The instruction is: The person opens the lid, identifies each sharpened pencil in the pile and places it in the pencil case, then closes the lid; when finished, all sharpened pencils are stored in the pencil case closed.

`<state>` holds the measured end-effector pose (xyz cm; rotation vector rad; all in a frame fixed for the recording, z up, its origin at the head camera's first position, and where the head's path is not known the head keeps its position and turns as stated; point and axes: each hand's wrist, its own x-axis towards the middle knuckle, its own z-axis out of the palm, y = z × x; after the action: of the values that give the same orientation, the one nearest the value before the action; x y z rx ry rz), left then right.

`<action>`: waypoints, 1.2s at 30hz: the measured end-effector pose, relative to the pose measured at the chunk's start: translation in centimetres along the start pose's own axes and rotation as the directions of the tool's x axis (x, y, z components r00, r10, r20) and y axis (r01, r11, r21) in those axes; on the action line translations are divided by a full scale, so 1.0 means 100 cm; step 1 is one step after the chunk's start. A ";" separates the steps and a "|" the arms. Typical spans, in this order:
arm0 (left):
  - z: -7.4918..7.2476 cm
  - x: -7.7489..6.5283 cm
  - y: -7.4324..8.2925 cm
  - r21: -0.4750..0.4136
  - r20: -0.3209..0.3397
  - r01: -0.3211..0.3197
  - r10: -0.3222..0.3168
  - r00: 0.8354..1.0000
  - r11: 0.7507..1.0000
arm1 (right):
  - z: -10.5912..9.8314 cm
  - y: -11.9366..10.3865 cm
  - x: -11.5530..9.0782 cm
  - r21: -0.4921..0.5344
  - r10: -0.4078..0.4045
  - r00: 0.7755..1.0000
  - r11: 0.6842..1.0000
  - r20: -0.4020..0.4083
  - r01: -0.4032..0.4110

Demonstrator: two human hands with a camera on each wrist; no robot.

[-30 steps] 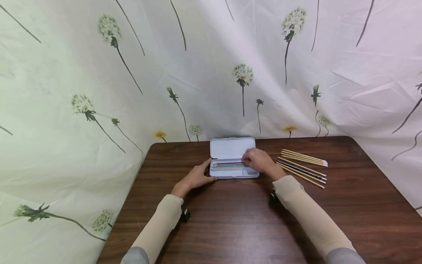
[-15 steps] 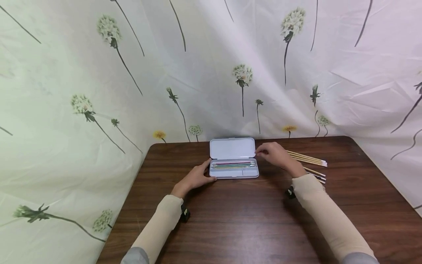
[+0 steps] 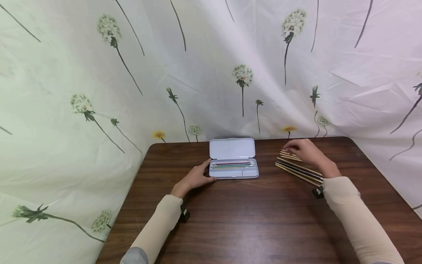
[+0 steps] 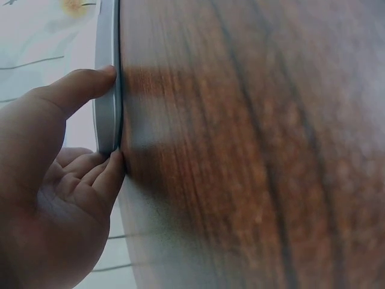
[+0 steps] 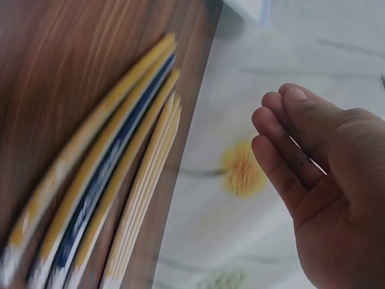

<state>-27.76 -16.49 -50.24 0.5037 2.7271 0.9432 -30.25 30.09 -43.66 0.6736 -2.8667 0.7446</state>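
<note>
An open white pencil case [image 3: 232, 148] lies at the back of the table, its lid tipped back. Inside, several coloured pencils [image 3: 232, 165] lie side by side in the long compartment. My left hand [image 3: 196, 176] holds the case's left end. The left wrist view has the thumb on the near side wall [image 4: 107, 114] and the fingers at the corner. Over the loose pencils [image 3: 298, 172] on the right hovers my right hand [image 3: 306, 152], fingers loosely bent. In the right wrist view that hand [image 5: 328, 174] has nothing in it and stays apart from the yellow and dark blue pencils [image 5: 114, 150].
The brown wooden table [image 3: 230, 220] ends just behind the case. A white curtain with dandelion prints [image 3: 211, 73] hangs behind it. A small divider [image 3: 242, 172] splits the front compartment of the case.
My right hand has left the case and moved right, over the loose pencils. The coloured pencils in the case are now uncovered. My left hand keeps its place on the case.
</note>
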 end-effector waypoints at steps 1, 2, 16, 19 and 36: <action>0.000 0.000 0.000 0.002 -0.001 0.000 0.000 1.000 1.000 | -0.004 0.004 -0.004 -0.005 0.006 1.000 1.000 -0.004 -0.006; 0.000 0.000 0.000 0.002 -0.003 0.001 -0.001 1.000 1.000 | -0.007 0.008 -0.008 -0.009 0.013 1.000 1.000 -0.008 -0.013; -0.001 -0.002 0.000 -0.004 -0.009 0.003 -0.003 1.000 1.000 | -0.026 0.062 -0.052 -0.065 0.156 0.988 0.986 -0.015 -0.156; -0.001 -0.002 0.001 0.001 -0.007 0.003 -0.003 1.000 1.000 | -0.023 0.072 -0.061 -0.070 0.176 0.984 0.982 -0.010 -0.176; 0.001 0.000 -0.001 0.001 -0.003 0.010 -0.010 1.000 1.000 | 0.002 0.094 -0.075 -0.141 0.134 0.991 0.981 -0.023 -0.136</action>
<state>-27.76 -16.46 -50.36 0.4893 2.7299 0.9413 -27.68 40.27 -49.45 0.4581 -2.9406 0.5507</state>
